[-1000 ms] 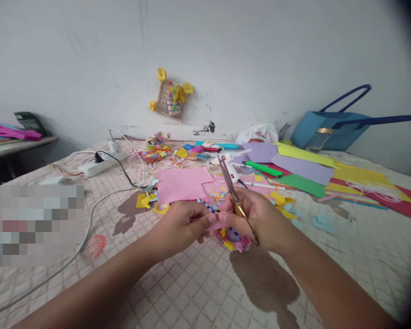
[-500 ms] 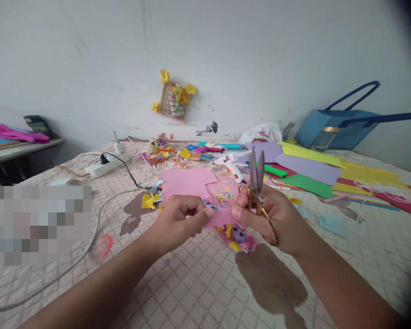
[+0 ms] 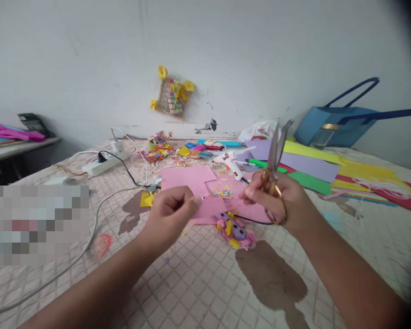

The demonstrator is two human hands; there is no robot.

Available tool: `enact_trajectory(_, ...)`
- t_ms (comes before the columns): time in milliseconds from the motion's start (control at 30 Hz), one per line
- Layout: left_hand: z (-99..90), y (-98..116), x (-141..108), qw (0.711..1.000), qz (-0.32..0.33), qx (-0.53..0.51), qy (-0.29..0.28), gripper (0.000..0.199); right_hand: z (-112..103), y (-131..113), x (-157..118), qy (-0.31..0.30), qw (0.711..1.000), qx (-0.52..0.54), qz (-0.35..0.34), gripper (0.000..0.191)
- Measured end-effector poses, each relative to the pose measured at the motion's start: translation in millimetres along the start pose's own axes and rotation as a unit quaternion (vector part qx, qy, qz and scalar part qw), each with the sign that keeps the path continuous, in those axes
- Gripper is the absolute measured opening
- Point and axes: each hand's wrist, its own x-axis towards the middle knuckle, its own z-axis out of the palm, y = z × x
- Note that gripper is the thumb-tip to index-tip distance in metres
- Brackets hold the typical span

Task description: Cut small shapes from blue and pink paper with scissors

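Between the thumb and fingers of my left hand point(image 3: 174, 212) is a small pink paper strip point(image 3: 212, 207), held over larger pink sheets point(image 3: 187, 177). My right hand point(image 3: 277, 196) is closed around the gold handles of a pair of scissors point(image 3: 276, 148), whose blades point up and away, slightly parted. It is apart from the strip. A purple, pink and yellow paper craft piece point(image 3: 238, 230) lies on the patterned cloth just below the strip. Beyond my hands rests a white glue gun point(image 3: 231, 163), with small paper scraps point(image 3: 222, 193) near it.
A power strip point(image 3: 107, 164) with cables stands at the left. Coloured sheets point(image 3: 310, 165) and white string point(image 3: 385, 188) spread at the right, before a blue bag point(image 3: 342, 125). A decorated small pot point(image 3: 159, 140) stands near the wall.
My right hand has let go of the pink strip and moved right with the scissors. My left hand, still holding the strip, has shifted slightly left.
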Motion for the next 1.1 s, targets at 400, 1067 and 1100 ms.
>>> enact_trajectory(400, 5.5, -6, 1, 0.978, -0.079, -0.073, -0.178, 0.039, 48, -8, -27, -0.216, 0.96, 0.122, 0.132, 0.033)
enact_trajectory(1067, 29.4, -8, -5, 0.987, -0.091, -0.055, -0.117, 0.028, 61, 1, -27, 0.077, 0.967, 0.223, 0.093, 0.033)
enact_trajectory(1100, 29.5, -8, -5, 0.989, -0.096, -0.043, -0.103, 0.026, 61, 2, -27, 0.085, 0.965, 0.228, 0.093, 0.032)
